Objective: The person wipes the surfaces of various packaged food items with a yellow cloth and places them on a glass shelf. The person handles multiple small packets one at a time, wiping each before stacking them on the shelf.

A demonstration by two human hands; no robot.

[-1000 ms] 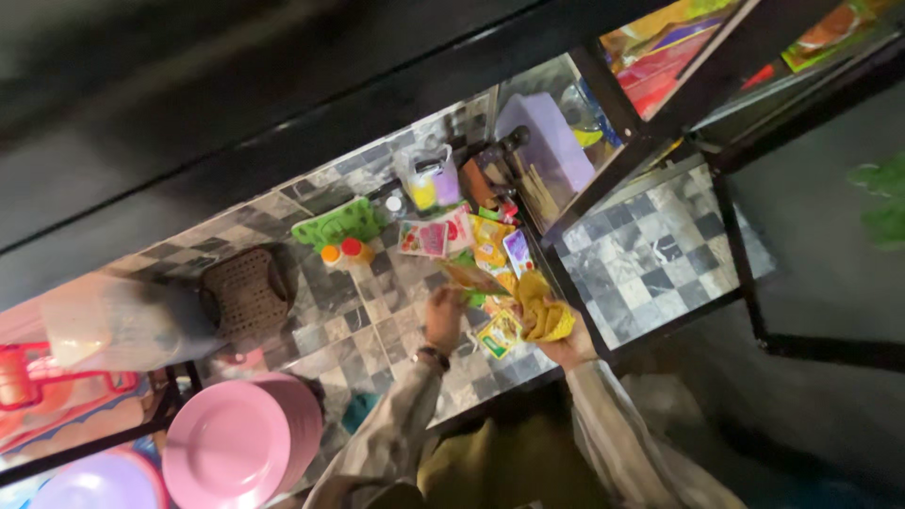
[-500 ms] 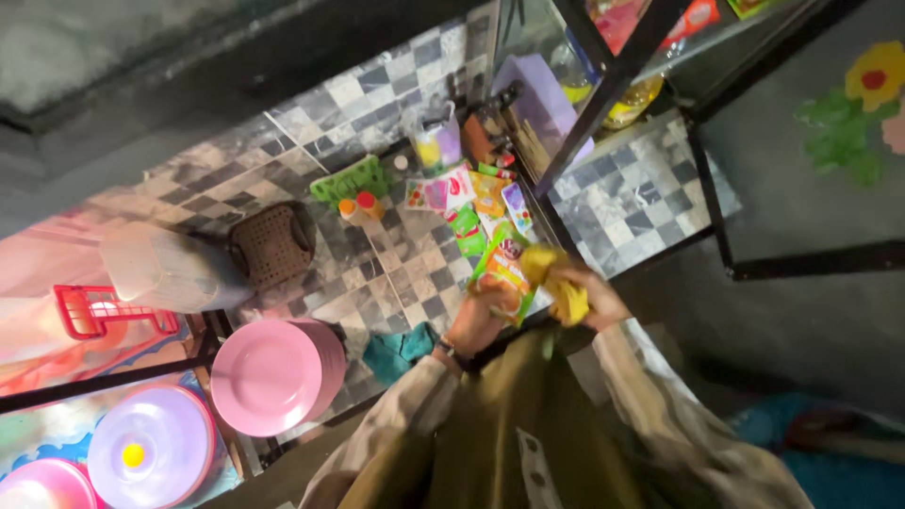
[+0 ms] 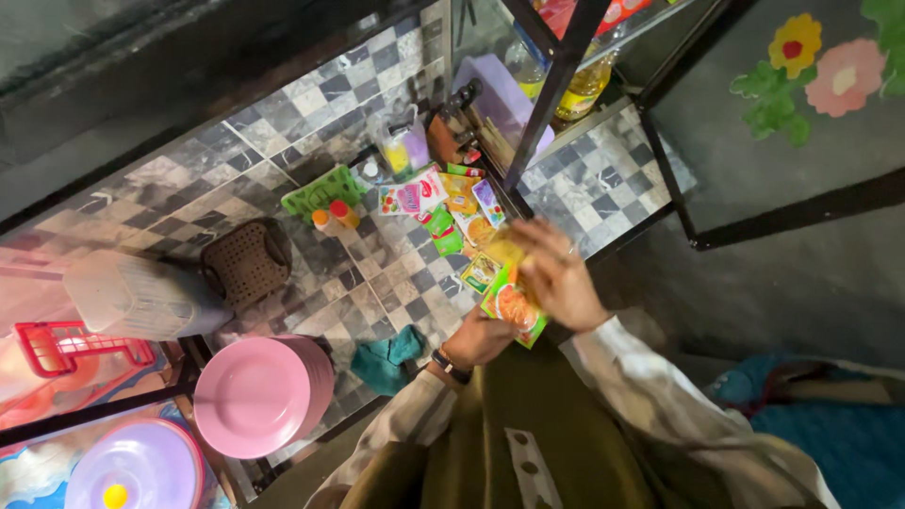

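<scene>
Between both hands, green-orange sachet (image 3: 512,311)

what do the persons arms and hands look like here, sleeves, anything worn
Both arms are in long, loose sleeves of a pale beige fabric with a faint mottled pattern, reaching to the wrists. The left hand is bare, with a dark band like a watch or bracelet on its wrist. The right hand is bare too, and a small ring seems to sit on one finger. No gloves.

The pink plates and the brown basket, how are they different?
The pink plates are round, smooth and stacked near the counter's edge; the brown basket is squarish, full of little holes and single, farther back. The plates look bright, the basket dark. Both rest on the checkered counter, untouched by either hand.
</scene>
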